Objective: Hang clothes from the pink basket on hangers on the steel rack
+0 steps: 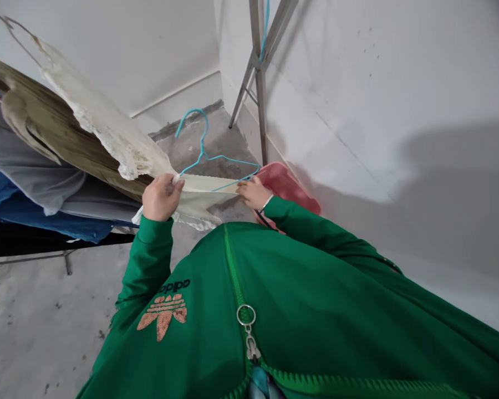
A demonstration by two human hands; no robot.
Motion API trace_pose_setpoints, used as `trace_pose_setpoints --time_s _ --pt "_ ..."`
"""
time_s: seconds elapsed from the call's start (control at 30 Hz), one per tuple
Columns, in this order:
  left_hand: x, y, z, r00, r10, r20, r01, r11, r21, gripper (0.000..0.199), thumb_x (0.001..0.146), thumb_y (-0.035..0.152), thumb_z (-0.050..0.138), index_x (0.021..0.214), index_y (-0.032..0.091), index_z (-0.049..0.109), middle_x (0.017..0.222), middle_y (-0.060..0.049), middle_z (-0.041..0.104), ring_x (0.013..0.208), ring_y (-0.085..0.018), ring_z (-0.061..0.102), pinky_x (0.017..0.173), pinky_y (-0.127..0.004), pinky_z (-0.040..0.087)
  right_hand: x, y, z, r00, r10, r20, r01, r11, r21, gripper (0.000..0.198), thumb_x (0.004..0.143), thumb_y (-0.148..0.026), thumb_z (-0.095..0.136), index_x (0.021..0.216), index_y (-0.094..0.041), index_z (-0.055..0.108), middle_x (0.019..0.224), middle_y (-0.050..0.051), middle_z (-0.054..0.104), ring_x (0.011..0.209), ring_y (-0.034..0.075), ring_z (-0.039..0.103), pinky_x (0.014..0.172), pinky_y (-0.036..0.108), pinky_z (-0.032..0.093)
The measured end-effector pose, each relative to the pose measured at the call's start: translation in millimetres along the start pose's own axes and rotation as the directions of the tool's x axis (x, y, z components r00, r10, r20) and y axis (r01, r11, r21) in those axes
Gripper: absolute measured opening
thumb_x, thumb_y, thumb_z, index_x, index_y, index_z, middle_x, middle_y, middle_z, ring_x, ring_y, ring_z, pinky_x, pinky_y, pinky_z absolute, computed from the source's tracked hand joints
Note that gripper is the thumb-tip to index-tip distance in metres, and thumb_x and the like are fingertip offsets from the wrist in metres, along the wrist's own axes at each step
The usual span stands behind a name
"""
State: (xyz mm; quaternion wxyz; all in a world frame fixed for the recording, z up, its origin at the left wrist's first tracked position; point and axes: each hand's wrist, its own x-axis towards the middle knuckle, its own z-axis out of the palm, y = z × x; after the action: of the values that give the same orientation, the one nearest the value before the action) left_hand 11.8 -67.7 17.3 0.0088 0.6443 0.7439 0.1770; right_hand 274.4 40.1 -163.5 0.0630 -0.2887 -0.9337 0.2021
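Between my two hands stretches the flat waistband of a cream garment (pixel 210 183), its lace-edged cloth hanging below. A light blue wire hanger (pixel 202 141) lies against that band, its hook pointing up and away from me. My left hand (pixel 161 198) is closed on the band's left end, right at the hanger's left corner. Fingers of my right hand (pixel 254 194) pinch the band near its right end, just under the hanger's right corner. Whether either hand also grips the wire is hidden by the fingers.
Left of me hang a white lace garment (pixel 95 111), olive clothing (pixel 54 116), grey cloth (pixel 20 149) and blue cloth (pixel 45 213). A pink plastic basin (pixel 289 185) stands by the right wall (pixel 399 100). Metal rack legs (pixel 260 100) rise behind it from the concrete floor (pixel 29 327).
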Motion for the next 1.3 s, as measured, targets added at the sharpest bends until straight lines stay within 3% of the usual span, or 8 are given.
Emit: trace_pose_setpoints --time_s 0.17,0.33,0.43,0.57,0.67,0.77,1.03,1.3 --pt "-12.0 -18.7 5.7 0.998 -0.063 0.028 0.062 0.997 0.050 0.028 0.090 0.040 0.051 0.093 0.020 0.070 0.080 -0.006 0.065 0.079 -0.019 0.059 0.069 -0.027 0.039 -14.7 34.4 -16.6 0.980 0.098 -0.175 -0.080 0.991 0.108 0.028 0.087 -0.024 0.044 0.100 -0.014 0.067 0.112 0.015 0.067 0.115 0.027 0.052 0.106 0.051 0.030" --pt "-16.9 -16.0 14.6 0.998 -0.070 0.004 0.068 0.983 0.170 0.027 0.090 0.037 0.052 0.098 0.021 0.072 0.077 -0.007 0.061 0.077 -0.021 0.056 0.061 -0.027 0.032 -25.9 30.8 -35.9 0.921 -0.020 -0.389 0.116 0.967 0.226 0.030 0.092 -0.034 0.041 0.088 -0.016 0.065 0.095 0.015 0.069 0.099 0.025 0.059 0.095 0.045 0.047" --pt "-15.5 -18.3 15.5 0.993 -0.052 -0.105 0.064 0.991 0.121 0.028 0.092 0.037 0.050 0.097 0.021 0.072 0.075 -0.006 0.058 0.074 -0.019 0.054 0.062 -0.027 0.032 -33.6 17.4 -47.6 0.900 -0.102 -0.423 0.255 0.912 0.322 0.028 0.091 -0.039 0.048 0.098 -0.018 0.065 0.102 0.012 0.068 0.101 0.022 0.062 0.093 0.042 0.051" --pt "-13.7 -25.7 13.6 0.969 -0.008 -0.247 0.008 1.000 0.001 0.028 0.092 0.039 0.051 0.091 0.019 0.070 0.069 -0.002 0.052 0.068 -0.015 0.049 0.065 -0.025 0.034 -34.6 12.6 -60.2 0.852 0.035 -0.523 0.193 0.906 0.375 0.039 0.091 -0.040 0.049 0.122 -0.018 0.058 0.118 0.013 0.064 0.110 0.022 0.061 0.099 0.043 0.050" --pt "-12.6 -27.3 10.8 0.957 0.029 -0.290 -0.045 0.998 -0.049 0.027 0.092 0.040 0.052 0.087 0.019 0.069 0.067 -0.001 0.049 0.066 -0.013 0.047 0.065 -0.025 0.035 -23.2 19.2 -66.5 0.862 0.090 -0.499 0.095 0.938 0.334 0.047 0.092 -0.038 0.045 0.134 -0.018 0.051 0.129 0.014 0.059 0.117 0.024 0.058 0.103 0.044 0.048" --pt "-11.0 -25.2 7.0 0.946 0.073 -0.315 -0.105 0.991 -0.085 0.028 0.092 0.040 0.052 0.084 0.018 0.069 0.065 -0.001 0.047 0.063 -0.012 0.046 0.064 -0.024 0.036 -4.9 27.2 -69.2 0.894 0.040 -0.447 0.062 0.976 0.210 0.049 0.090 -0.034 0.048 0.135 -0.015 0.051 0.136 0.014 0.055 0.126 0.027 0.050 0.110 0.048 0.040" --pt "-13.3 -20.4 5.8 0.932 0.133 -0.337 -0.198 0.966 -0.168 0.034 0.092 0.044 0.051 0.083 0.017 0.069 0.063 0.000 0.047 0.059 -0.011 0.045 0.059 -0.023 0.037 22.6 28.6 -73.3 0.888 -0.112 -0.445 0.168 0.982 0.089 0.030 0.088 -0.021 0.040 0.092 -0.017 0.069 0.096 0.012 0.071 0.102 0.025 0.061 0.094 0.044 0.046" --pt "-12.1 -24.9 16.7 0.959 0.145 -0.243 -0.181 0.975 -0.132 0.034 0.094 0.043 0.046 0.093 0.017 0.069 0.072 -0.002 0.054 0.067 -0.013 0.051 0.065 -0.024 0.041 20.2 -2.1 -87.2 0.875 -0.103 -0.472 0.186 0.974 0.133 0.033 0.092 -0.026 0.038 0.096 -0.016 0.069 0.092 0.011 0.071 0.089 0.022 0.064 0.080 0.035 0.050"
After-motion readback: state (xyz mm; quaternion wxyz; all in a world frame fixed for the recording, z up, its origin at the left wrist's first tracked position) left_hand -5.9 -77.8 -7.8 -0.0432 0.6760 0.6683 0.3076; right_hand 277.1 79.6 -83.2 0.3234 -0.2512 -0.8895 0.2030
